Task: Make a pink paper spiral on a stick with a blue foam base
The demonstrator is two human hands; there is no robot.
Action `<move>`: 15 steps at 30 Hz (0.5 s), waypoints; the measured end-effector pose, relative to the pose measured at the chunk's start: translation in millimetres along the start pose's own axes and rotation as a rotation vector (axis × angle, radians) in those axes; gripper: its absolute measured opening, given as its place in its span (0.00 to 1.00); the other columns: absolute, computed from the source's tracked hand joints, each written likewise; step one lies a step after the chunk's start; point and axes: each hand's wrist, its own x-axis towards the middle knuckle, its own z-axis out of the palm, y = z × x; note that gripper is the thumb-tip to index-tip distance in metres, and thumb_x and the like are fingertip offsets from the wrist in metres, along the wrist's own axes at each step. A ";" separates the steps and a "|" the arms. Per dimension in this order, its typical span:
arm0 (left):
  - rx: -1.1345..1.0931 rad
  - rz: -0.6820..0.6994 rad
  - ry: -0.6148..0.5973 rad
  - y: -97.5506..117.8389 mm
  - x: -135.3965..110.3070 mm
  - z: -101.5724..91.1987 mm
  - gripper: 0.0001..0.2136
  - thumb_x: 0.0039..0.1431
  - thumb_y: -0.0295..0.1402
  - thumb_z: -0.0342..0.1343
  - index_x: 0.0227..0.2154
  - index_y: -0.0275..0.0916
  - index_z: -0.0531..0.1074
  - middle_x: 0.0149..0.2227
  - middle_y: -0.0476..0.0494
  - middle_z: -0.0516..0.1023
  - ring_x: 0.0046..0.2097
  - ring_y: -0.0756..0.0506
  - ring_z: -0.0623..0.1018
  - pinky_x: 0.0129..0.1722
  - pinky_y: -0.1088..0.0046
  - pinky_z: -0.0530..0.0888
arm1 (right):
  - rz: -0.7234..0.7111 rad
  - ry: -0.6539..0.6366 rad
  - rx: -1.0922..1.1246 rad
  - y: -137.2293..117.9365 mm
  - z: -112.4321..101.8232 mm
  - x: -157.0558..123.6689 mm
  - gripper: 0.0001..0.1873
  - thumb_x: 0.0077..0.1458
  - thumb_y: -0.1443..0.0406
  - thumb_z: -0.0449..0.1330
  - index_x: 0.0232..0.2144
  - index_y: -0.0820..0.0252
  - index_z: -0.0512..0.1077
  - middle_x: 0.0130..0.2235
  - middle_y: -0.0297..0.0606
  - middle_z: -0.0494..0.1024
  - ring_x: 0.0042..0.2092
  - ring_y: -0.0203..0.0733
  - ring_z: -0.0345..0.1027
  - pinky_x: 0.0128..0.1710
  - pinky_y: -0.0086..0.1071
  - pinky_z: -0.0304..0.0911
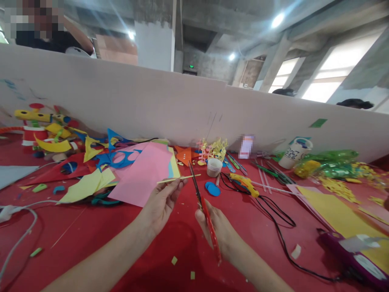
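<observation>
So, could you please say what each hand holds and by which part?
Left hand: a pale yellow strip, partway along. Right hand: scissors, by their red handles.

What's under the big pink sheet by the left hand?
Yellow paper and blue paper peek out along the right edge of the pink sheet; anything else beneath is covered.

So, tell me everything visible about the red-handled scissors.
The scissors have slim, dark, metal-looking blades and red, plastic-looking handles. Gripped in the right hand over the red table, they appear nearly edge-on, blades pointing forward. The yellow strip crosses them in view; contact and blade opening are unclear.
</observation>
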 end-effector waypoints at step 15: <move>0.185 0.158 -0.145 -11.4 35.2 -11.2 0.05 0.46 0.21 0.58 0.22 0.34 0.70 0.25 0.50 0.76 0.31 0.53 0.77 0.38 0.81 0.72 | 0.112 0.044 -0.197 37.3 -13.4 8.5 0.22 0.55 0.50 0.46 0.22 0.60 0.61 0.20 0.33 0.66 0.23 0.36 0.60 0.22 0.27 0.51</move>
